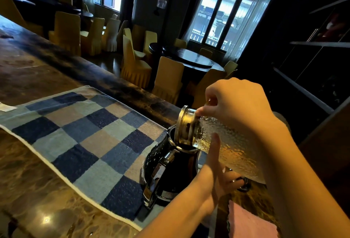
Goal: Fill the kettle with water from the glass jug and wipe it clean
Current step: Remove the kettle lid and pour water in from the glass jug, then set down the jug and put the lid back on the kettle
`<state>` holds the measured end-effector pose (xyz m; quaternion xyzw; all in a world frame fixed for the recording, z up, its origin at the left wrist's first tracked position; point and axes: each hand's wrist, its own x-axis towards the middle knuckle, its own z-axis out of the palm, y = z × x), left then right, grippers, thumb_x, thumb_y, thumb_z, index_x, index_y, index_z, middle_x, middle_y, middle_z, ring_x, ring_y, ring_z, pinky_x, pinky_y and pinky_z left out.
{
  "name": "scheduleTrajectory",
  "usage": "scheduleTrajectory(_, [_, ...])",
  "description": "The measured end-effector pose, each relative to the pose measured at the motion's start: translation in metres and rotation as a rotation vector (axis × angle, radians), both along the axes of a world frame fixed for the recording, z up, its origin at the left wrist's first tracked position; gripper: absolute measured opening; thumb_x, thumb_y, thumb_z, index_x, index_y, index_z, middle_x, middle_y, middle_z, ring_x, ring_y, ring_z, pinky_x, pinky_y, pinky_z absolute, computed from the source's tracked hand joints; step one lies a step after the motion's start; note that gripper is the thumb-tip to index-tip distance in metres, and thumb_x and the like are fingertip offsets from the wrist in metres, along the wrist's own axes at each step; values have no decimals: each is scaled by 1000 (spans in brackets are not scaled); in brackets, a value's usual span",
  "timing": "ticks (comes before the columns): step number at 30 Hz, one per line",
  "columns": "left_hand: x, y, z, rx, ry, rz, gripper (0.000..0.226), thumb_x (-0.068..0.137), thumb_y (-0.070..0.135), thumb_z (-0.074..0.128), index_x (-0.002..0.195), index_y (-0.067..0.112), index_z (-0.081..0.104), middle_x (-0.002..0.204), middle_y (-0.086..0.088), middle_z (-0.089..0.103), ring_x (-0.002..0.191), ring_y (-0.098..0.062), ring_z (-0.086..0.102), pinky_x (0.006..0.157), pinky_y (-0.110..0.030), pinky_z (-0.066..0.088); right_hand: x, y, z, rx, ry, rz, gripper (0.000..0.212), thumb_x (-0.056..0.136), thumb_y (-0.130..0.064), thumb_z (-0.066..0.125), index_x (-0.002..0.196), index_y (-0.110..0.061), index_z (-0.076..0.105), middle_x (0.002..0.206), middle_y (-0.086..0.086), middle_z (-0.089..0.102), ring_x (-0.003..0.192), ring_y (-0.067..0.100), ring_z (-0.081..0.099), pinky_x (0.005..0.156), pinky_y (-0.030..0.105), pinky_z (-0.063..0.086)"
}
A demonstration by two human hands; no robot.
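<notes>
Tipping the glass jug (227, 143) into the kettle (170, 167), both hands on it.

The kettle stands open at lower middle of the frame on the checked towel (85, 133) on the desk (28, 181), just left of my hands. The jug's long axis runs from lower right to its capped mouth, right over the kettle's opening. My right hand (236, 105) grips the neck from above. My left hand (216, 173) props the belly, thumb straight up the glass; whether its fingers curl underneath I cannot tell.
</notes>
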<state>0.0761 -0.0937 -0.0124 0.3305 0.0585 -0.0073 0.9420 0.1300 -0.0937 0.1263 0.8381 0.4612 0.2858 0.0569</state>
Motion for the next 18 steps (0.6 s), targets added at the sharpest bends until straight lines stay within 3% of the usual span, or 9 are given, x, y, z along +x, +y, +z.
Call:
scheduleTrajectory(1, [-3, 2, 0, 57, -7, 6, 87, 57, 80, 51, 119, 20, 60, 111, -3, 56, 86, -21, 61, 83, -32, 49, -1, -4, 0, 28, 28, -18, 47, 72, -69, 61, 66, -23, 54, 63, -8, 52, 61, 12, 52, 49, 24, 29])
scheduleTrajectory(3, [-6, 6, -3, 146, -8, 1, 81, 52, 79, 51, 108, 23, 66, 95, -1, 65, 75, -13, 60, 73, -28, 51, -2, -13, 0, 91, 87, -47, 48, 72, -69, 61, 66, -22, 56, 65, -7, 55, 63, 13, 53, 48, 24, 29])
scheduleTrajectory(5, [-8, 12, -8, 199, 19, -17, 77, 52, 77, 51, 112, 31, 64, 105, 4, 71, 87, -12, 66, 73, -25, 56, -5, -24, -1, 144, 144, -77, 48, 72, -70, 58, 68, -21, 59, 66, -6, 57, 63, 10, 53, 47, 23, 31])
scheduleTrajectory(8, [-14, 18, -8, 263, 14, -69, 72, 54, 77, 55, 113, 36, 57, 121, 4, 66, 110, -15, 62, 97, -33, 50, -12, -40, -6, 253, 269, -123, 48, 70, -68, 57, 67, -20, 59, 64, -2, 58, 61, 10, 53, 47, 25, 33])
scheduleTrajectory(10, [-17, 23, -9, 319, 26, -103, 65, 55, 76, 56, 107, 36, 58, 118, 7, 67, 116, -16, 59, 106, -39, 43, -16, -52, -12, 380, 381, -141, 46, 70, -64, 61, 64, -18, 59, 60, 1, 58, 60, 16, 56, 51, 31, 40])
scheduleTrajectory(12, [-21, 28, -10, 377, 43, -148, 70, 61, 72, 56, 118, 31, 54, 123, 5, 65, 117, -15, 57, 105, -35, 42, -21, -63, -19, 521, 491, -158, 44, 70, -60, 65, 64, -16, 60, 59, 4, 59, 61, 22, 58, 57, 43, 49])
scheduleTrajectory(15, [-26, 35, -11, 491, 14, -258, 69, 83, 56, 53, 136, 17, 33, 131, 9, 55, 101, 6, 56, 79, -5, 48, -32, -74, -22, 718, 586, -181, 45, 66, -59, 68, 64, -14, 61, 59, 6, 61, 62, 28, 60, 62, 50, 53])
scheduleTrajectory(16, [-28, 38, -12, 537, -7, -268, 60, 87, 51, 51, 133, 18, 32, 126, 14, 53, 93, 16, 53, 69, 2, 45, -37, -77, -20, 769, 592, -173, 46, 64, -60, 68, 63, -15, 61, 57, 3, 60, 60, 24, 58, 61, 45, 51])
scheduleTrajectory(18, [-35, 46, -1, 629, -41, -264, 42, 86, 50, 54, 116, 24, 41, 112, 19, 56, 85, 19, 54, 67, 2, 44, -47, -79, -12, 848, 591, -124, 47, 61, -61, 65, 61, -14, 60, 51, -2, 56, 51, 12, 51, 51, 30, 45])
